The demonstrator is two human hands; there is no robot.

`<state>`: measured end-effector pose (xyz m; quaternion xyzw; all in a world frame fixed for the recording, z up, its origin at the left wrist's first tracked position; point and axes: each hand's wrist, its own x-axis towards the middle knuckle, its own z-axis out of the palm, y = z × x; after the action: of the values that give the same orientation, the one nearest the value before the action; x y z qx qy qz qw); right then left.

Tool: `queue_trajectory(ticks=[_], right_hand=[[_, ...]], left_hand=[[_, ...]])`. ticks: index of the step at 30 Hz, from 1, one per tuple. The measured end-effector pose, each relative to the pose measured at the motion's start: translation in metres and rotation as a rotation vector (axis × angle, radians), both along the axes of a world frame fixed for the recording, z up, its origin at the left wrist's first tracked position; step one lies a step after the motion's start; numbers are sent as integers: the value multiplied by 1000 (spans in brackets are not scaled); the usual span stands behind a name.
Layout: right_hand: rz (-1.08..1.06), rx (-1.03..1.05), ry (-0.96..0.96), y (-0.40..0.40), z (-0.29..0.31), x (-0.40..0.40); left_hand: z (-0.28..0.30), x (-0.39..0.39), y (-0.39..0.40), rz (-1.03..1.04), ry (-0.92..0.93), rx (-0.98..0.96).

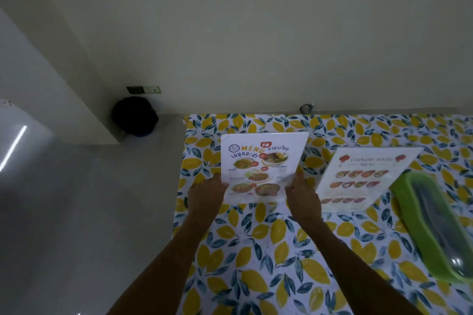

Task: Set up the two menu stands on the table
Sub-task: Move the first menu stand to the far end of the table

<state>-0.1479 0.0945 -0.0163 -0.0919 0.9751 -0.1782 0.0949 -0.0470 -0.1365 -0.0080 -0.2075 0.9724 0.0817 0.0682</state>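
Yellow lemons and blue-green leaves are printed over the cloth of the table [268,250], on which both menu stands are seen; the Thai menu stand [261,163], headed "MENU" in orange with photographs of dishes, is stood near the table's left edge and is gripped at its lower corners by both hands; the left hand [207,195] is closed on the lower left edge, with fingers curled behind the sheet, and the right hand [302,194] is clamped on the lower right edge, thumb at the front; whether the base is resting fully on the cloth cannot be told, since it is hidden by the hands; the Chinese food menu stand [363,179] is placed just to the right, leaning back, apart from both hands; a green tray [399,202] with dark contents is set beside it at the right edge of the view, its corner overlapped by that stand; a dark round object [134,115] is seen on the grey floor by the wall.
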Motion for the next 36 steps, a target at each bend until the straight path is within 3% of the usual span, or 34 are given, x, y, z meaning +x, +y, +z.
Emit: queue_trajectory(ticks=[9,20,36], right_hand=[[-28,-99,60,-51,7,-19],[94,-109,129,-148,31,-120],[189,-170,192,-212,-31,-218]], left_hand=[[14,-19,-59,40,136,22],[41,-102,-156,103,233,35],[-5,-189,-223,179,181,43]])
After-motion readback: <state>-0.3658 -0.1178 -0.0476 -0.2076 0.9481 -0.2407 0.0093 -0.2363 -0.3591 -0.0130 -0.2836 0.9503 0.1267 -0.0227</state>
